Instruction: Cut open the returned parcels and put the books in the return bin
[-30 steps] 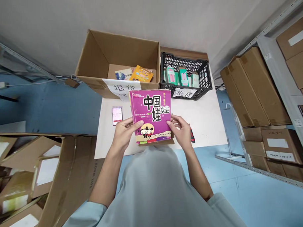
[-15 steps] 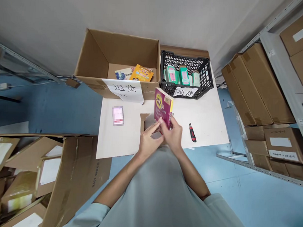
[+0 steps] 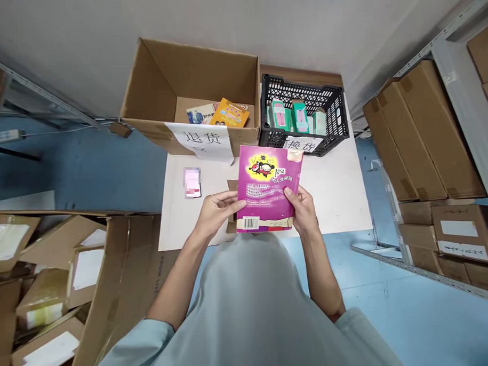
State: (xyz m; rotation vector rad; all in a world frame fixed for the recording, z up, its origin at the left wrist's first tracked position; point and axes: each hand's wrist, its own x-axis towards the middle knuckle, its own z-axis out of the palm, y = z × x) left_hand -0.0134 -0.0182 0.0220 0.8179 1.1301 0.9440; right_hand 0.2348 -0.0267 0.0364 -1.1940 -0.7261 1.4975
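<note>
A purple book (image 3: 267,192) is held up before me, its back cover with a barcode facing me. My left hand (image 3: 219,211) pinches its left edge, thumb on the cover. On the opposite edge, my right hand (image 3: 303,209) grips it with the thumb in front and the fingers behind. Below and behind the book, part of an open brown carton (image 3: 231,225) shows on the white table (image 3: 339,197); the book hides most of it. A phone (image 3: 192,183) lies on the table to the left of my hands.
At the table's back stands a large cardboard box (image 3: 150,129) with books inside. Beside it, a black plastic crate (image 3: 344,120) holds several green-and-pink boxes. A carton full of parcels (image 3: 118,285) is at my left; shelves with brown boxes (image 3: 441,136) stand at right.
The book has been turned over from its front cover to its back cover. Both hands came together midway and are now apart at its two edges. The utility knife on the table is now hidden.
</note>
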